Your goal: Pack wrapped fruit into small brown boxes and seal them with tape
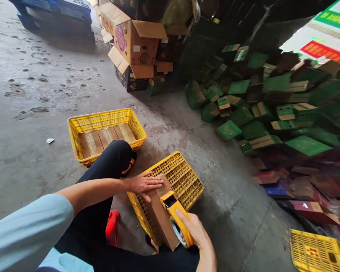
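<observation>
A long brown cardboard box (162, 219) lies on an upturned yellow plastic crate (186, 177) in front of me. My left hand (144, 185) rests flat on the far end of the box, its fingers stretched out. A yellow tape dispenser (178, 213) with a roll of tape is gripped in my right hand (195, 228). The dispenser's head sits over the top of the box, near its middle; whether it touches the cardboard I cannot tell.
Beyond my knee stands a yellow basket (73, 141) holding several taped boxes. Open cartons (143, 45) are stacked farther back. Many green boxes (240, 128) lie piled on the right. Another yellow crate (314, 251) is at lower right, and a red object (112, 226) is by my leg.
</observation>
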